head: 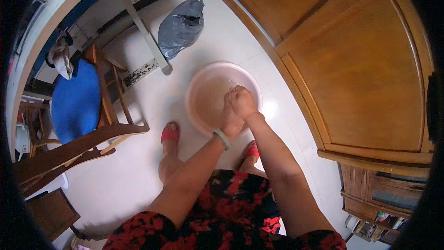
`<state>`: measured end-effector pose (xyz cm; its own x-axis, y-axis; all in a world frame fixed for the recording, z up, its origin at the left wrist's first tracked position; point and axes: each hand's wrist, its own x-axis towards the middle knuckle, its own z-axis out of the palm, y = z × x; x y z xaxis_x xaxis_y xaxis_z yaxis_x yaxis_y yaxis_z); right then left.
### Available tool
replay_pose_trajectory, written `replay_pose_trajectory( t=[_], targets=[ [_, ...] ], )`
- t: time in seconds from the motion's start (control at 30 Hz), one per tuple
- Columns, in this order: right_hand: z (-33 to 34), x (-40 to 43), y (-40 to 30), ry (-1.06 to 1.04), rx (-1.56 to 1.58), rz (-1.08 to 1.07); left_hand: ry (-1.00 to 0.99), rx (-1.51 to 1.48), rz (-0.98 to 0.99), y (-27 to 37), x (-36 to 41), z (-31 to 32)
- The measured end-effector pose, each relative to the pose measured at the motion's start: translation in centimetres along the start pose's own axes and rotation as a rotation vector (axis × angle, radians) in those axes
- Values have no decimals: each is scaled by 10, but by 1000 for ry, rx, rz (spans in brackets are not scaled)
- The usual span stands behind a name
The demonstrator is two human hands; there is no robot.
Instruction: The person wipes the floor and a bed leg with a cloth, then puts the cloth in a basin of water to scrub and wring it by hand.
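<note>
A round pink plastic basin (pixel 195 114) stands on the floor before me, with cloudy water (pixel 210 99) in it. Over its right half my two hands are pressed together. My left hand (pixel 229 118), below a pale bangle (pixel 222 139), lies against my right hand (pixel 244 101), whose fingers are curled. Something small and whitish, perhaps water or a wet thing, shows just past the right fingertips. What lies between the palms is hidden.
A grey plastic bag (pixel 180 29) lies beyond the basin, beside a table leg (pixel 152 45). To the left is a wooden chair (pixel 104 128) with a blue seat (pixel 78 100). A wooden cabinet (pixel 364 69) borders the right side. My feet in red slippers (pixel 170 133) flank the basin's near side.
</note>
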<state>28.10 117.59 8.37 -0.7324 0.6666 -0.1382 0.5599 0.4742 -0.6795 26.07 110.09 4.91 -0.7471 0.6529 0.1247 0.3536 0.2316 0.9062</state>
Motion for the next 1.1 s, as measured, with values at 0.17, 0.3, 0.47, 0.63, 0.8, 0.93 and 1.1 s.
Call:
replay_pose_trajectory(
  t=[0.17, 0.3, 0.47, 0.63, 0.8, 0.93, 1.1],
  targets=[
    [-6, -11, 10, 173, 55, 46, -219, -48, 29, 21, -9, -14],
    [-13, -16, 22, 128, 177, 89, -577, -380, -40, 45, 4, -44],
    [-46, -45, -2, 51, 1234, 214, -527, -885, -409, 40, -1, -60],
    [-44, -64, 1, 13, 1490, 198, -644, -1201, -868, 47, -3, -77],
    [-49, -55, -1, -260, 1269, 47, -841, -1343, -1061, 49, -9, -83],
    [-65, -57, 6, -381, 1120, 73, -967, -1296, -1129, 40, -13, -76],
    [-56, -51, 2, -282, 1004, -22, -896, -1011, -1065, 28, -14, -74]
  ],
)
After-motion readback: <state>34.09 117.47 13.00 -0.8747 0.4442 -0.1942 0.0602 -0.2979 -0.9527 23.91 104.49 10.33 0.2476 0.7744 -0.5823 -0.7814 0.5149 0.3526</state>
